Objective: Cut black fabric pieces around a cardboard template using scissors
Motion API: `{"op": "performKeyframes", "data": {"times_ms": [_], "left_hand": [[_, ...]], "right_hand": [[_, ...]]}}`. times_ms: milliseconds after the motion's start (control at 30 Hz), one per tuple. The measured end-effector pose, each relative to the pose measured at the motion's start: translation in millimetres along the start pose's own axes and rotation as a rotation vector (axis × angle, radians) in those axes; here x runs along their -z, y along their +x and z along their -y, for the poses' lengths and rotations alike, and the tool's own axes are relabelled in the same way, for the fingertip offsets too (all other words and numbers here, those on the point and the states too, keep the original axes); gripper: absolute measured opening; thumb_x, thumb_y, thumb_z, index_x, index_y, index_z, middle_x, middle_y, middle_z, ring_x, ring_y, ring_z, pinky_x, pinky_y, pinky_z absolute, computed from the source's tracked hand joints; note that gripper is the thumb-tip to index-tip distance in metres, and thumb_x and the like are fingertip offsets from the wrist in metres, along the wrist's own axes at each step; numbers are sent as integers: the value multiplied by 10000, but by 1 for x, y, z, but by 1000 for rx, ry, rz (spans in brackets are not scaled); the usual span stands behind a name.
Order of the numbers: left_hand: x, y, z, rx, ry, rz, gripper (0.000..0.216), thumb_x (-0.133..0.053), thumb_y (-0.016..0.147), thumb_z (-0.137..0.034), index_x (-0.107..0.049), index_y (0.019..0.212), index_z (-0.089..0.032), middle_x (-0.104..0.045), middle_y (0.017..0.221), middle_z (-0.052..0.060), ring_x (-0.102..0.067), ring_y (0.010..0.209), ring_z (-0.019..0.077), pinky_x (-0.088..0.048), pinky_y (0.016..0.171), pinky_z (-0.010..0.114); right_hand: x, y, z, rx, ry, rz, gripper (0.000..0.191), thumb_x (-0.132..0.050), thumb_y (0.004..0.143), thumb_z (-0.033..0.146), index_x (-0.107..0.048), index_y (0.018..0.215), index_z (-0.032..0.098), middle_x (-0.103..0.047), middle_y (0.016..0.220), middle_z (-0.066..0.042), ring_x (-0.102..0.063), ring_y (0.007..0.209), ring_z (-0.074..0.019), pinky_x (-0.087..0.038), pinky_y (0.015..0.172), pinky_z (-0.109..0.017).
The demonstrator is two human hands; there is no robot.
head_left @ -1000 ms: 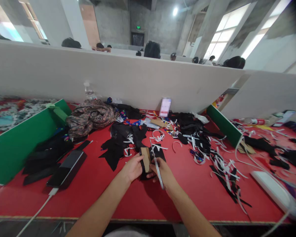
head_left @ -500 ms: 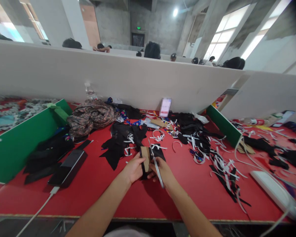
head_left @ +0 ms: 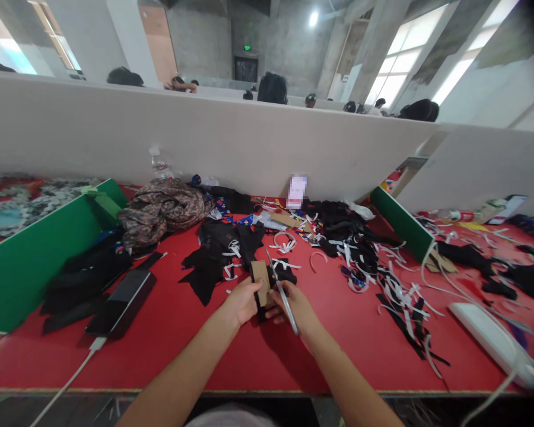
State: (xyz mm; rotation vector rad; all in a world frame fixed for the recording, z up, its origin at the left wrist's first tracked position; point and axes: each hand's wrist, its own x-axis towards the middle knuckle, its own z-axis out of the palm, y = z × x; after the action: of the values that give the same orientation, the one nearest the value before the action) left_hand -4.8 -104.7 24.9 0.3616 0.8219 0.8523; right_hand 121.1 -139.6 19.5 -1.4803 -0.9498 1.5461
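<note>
My left hand (head_left: 241, 303) grips a small strip of brown cardboard (head_left: 261, 274) with black cloth (head_left: 261, 313) along its edge and lower end, the thumb pressed on top. In my right hand (head_left: 299, 308) is a slim, silvery, pen-like tool (head_left: 286, 301), slanting with its thin tip pointing away from me; its exact kind is unclear. The fingers of that hand curl beside the cardboard's right edge, and what they touch is partly hidden. Black cloth pieces (head_left: 204, 270) and white curled strips (head_left: 286, 242) lie just beyond both hands.
On the red table (head_left: 182, 356), a black box-like device (head_left: 122, 303) with a white cable lies left. A patterned cloth heap (head_left: 164, 204), a bottle (head_left: 161, 167) and a propped phone (head_left: 297, 191) stand behind. Green dividers (head_left: 40, 267) flank the space; a white device (head_left: 493, 338) sits right.
The view has shifted slightly. My left hand and the cardboard stay nearly in place, with slightly more cardboard showing at its far end. The tool stays in my right hand.
</note>
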Motion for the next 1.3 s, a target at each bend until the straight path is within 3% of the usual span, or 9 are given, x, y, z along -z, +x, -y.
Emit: {"op": "performKeyframes", "data": {"times_ms": [267,467,733,933,1067,1300], "left_hand": [[-5,7,-13,-10,-21,-116,236,-466,796,-84,-502,1019,-153,-655,744,62,-645,630,182,-509,671,368],[-22,20,-18,-90,-63,-122,272,-484,778,-58,-518,1029,-158,-649,751,48,-639,631,162,-511,705,354],[-46,27,-26,-181,-129,-92,233,-473,781,-43,-534,974,-159,-640,760,40,-636,663,144,-517,701,316],[-42,24,-22,-178,-160,-120,200,-472,772,-19,-534,914,-146,-637,740,41,-632,633,143,-525,663,312],[-37,26,-22,-213,-204,-159,176,-451,792,-27,-513,890,-160,-631,731,24,-628,612,133,-528,620,295],[-35,30,-24,-268,-269,-155,213,-447,810,-46,-526,952,-185,-638,764,14,-634,658,128,-528,674,305]], "right_hand": [[22,-40,15,141,137,-156,456,-570,709,547,-516,963,172,-610,614,3,-559,430,-113,-406,363,-184],[5,-68,-2,123,239,-162,537,-575,713,544,-488,1076,158,-541,562,26,-534,437,-117,-401,376,-192],[-13,-85,-10,12,296,-114,550,-596,673,581,-486,1038,184,-523,577,34,-503,433,-101,-417,393,-202],[-13,-87,-7,31,343,-166,486,-598,681,571,-478,965,195,-487,568,52,-473,410,-87,-406,364,-192],[-17,-92,-13,18,318,-122,476,-525,735,588,-471,1000,195,-497,600,36,-483,407,-84,-396,342,-182],[-25,-100,-24,-5,342,-53,494,-432,779,611,-450,1059,205,-476,566,36,-484,382,-92,-356,307,-170]]}}
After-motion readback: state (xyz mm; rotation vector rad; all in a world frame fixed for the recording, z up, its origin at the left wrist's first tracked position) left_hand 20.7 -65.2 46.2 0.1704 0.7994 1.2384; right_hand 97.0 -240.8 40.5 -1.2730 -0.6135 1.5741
